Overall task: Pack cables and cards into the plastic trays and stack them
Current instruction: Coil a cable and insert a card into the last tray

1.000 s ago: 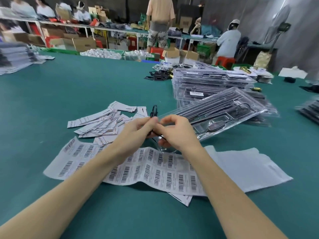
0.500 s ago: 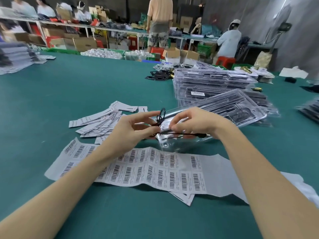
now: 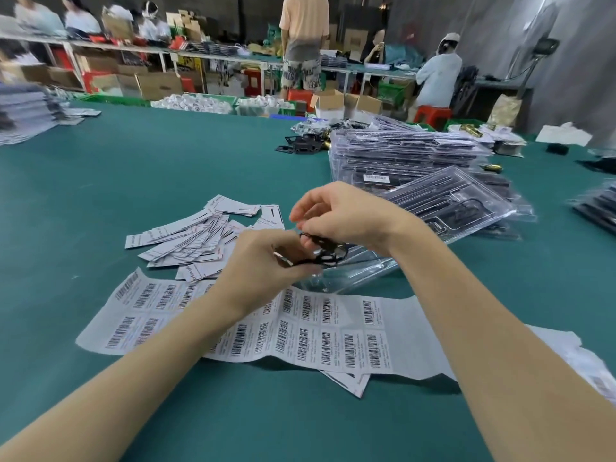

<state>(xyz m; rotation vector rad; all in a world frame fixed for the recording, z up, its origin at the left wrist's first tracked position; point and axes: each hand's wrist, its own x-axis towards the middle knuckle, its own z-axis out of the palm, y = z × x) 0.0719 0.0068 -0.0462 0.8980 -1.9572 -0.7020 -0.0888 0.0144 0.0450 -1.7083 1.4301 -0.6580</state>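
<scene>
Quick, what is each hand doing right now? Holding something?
Left hand: fingers curled round the black cable.
Right hand: fingers pinching the same cable from above.

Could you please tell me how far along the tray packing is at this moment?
Done: a tall stack of filled trays stands behind. In hand: left hand and right hand grip a black cable above an open tray. Left: seating it, adding a card from the loose pile, stacking.
</scene>
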